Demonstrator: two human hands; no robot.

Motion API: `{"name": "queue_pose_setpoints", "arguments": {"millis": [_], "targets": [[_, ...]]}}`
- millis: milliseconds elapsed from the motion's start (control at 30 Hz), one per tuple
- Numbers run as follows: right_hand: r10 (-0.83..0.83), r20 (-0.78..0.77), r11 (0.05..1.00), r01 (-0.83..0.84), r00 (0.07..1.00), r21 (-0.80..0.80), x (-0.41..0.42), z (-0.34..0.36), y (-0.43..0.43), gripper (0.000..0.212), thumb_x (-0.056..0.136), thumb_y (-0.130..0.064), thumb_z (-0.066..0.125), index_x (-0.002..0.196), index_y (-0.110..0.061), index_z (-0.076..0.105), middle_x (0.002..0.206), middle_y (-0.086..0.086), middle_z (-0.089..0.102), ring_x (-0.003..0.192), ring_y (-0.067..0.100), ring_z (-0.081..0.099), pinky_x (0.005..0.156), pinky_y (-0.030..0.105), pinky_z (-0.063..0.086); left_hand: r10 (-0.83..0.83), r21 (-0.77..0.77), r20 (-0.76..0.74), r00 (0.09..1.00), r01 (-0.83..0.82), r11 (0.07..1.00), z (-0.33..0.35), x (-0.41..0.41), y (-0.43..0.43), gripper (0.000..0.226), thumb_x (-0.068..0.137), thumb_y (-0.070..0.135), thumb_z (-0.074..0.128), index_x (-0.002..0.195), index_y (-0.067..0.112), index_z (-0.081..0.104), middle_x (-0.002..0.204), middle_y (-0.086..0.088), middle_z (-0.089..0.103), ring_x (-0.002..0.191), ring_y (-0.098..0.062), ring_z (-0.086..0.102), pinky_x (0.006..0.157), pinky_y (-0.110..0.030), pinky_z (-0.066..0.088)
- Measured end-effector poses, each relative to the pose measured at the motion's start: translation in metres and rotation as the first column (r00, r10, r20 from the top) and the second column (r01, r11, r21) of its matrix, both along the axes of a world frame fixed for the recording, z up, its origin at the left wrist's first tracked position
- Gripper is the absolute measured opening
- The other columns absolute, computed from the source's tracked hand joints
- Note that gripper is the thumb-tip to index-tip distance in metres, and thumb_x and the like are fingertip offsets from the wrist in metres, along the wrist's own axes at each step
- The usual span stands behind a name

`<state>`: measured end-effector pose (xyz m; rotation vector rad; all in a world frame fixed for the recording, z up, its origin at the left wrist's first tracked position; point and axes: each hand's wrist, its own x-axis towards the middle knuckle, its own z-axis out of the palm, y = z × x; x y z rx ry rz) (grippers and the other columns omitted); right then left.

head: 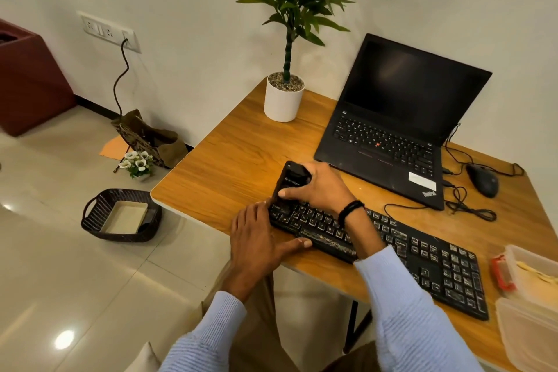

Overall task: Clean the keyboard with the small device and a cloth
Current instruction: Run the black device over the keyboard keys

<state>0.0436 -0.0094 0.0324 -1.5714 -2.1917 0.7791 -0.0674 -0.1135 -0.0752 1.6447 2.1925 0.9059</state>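
Observation:
A dusty black keyboard (pixel 422 257) lies slantwise along the front edge of the wooden desk (pixel 241 160). My right hand (pixel 320 187) is shut on a small black device (pixel 291 181), which stands tilted with its lower end on the keyboard's far left keys. My left hand (pixel 256 238) rests flat on the keyboard's left end, fingers along the side and thumb on its front edge. No cloth shows in view.
An open black laptop (pixel 392 130) sits behind the keyboard, with a wired mouse (pixel 482 180) and loose cables to its right. A potted plant (pixel 283 100) stands at the desk's back. Clear plastic containers (pixel 531 305) occupy the right front corner. A dark basket (pixel 120 216) is on the floor.

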Motion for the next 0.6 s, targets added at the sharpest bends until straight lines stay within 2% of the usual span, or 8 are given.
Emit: {"name": "queue_pose_setpoints", "arguments": {"millis": [100,200,300,367,433,533,600], "targets": [[-0.108,-0.049,0.990,0.112,0.993,0.088,0.002,0.000,0.001,0.032,0.069,-0.037,0.083,0.091,-0.020,0.067,0.085,-0.006,0.069,0.081,0.010,0.061,0.061,0.018,0.042,0.013,-0.011,-0.008,1.000,-0.013,1.000,-0.001,0.000,0.000,0.112,0.052,0.098,0.055,0.138,0.028,0.042,0.130,0.005,0.051,0.122,-0.017,0.044,0.105,-0.037,0.036],[0.003,0.022,1.000,-0.002,1.000,-0.024,0.002,0.003,-0.001,0.032,0.066,-0.041,0.084,0.085,-0.023,0.066,0.082,-0.007,0.068,0.079,0.009,0.062,0.061,0.020,0.044,0.013,-0.028,0.007,1.000,-0.012,1.000,0.000,0.000,0.001,0.113,0.051,0.097,0.055,0.139,0.028,0.041,0.132,0.004,0.049,0.124,-0.018,0.042,0.108,-0.040,0.035],[-0.085,-0.006,0.994,0.085,0.996,0.065,0.004,0.002,-0.001,0.030,0.067,-0.039,0.083,0.084,-0.021,0.066,0.083,-0.004,0.069,0.081,0.013,0.062,0.068,0.027,0.047,0.005,-0.042,0.020,1.000,-0.005,0.999,-0.002,-0.001,0.001,0.113,0.050,0.096,0.056,0.140,0.029,0.039,0.132,0.005,0.049,0.125,-0.018,0.041,0.109,-0.041,0.034],[-0.007,0.037,1.000,0.008,0.999,-0.028,0.005,0.006,-0.005,0.033,0.065,-0.041,0.084,0.084,-0.020,0.067,0.082,-0.004,0.069,0.081,0.013,0.062,0.067,0.028,0.049,0.013,-0.037,0.024,1.000,-0.012,0.999,-0.002,0.000,0.001,0.114,0.050,0.097,0.056,0.140,0.028,0.040,0.131,0.004,0.049,0.124,-0.018,0.041,0.109,-0.040,0.035],[0.063,0.059,0.993,-0.056,0.996,-0.107,0.002,0.005,-0.010,0.036,0.064,-0.043,0.085,0.085,-0.020,0.068,0.082,-0.005,0.069,0.078,0.012,0.063,0.064,0.026,0.049,0.023,-0.039,0.008,1.000,-0.023,0.999,-0.002,-0.001,0.001,0.115,0.050,0.097,0.057,0.139,0.025,0.041,0.129,0.003,0.050,0.124,-0.019,0.042,0.109,-0.040,0.035],[-0.047,0.026,0.999,0.047,0.999,0.016,0.000,0.003,-0.014,0.031,0.068,-0.041,0.083,0.085,-0.022,0.066,0.080,-0.008,0.066,0.076,0.009,0.060,0.059,0.018,0.043,0.011,-0.030,0.015,1.000,-0.011,0.999,-0.003,0.000,0.000,0.114,0.050,0.097,0.057,0.139,0.026,0.041,0.129,0.004,0.049,0.123,-0.018,0.042,0.108,-0.038,0.034],[0.027,0.059,0.999,-0.024,0.998,-0.047,-0.004,0.004,-0.020,0.028,0.067,-0.041,0.083,0.078,-0.025,0.063,0.073,-0.011,0.063,0.069,0.006,0.058,0.050,0.013,0.037,0.020,-0.029,0.018,1.000,-0.020,0.999,-0.001,0.000,0.001,0.115,0.050,0.097,0.057,0.138,0.023,0.042,0.129,0.003,0.049,0.123,-0.019,0.042,0.108,-0.038,0.034]]}}
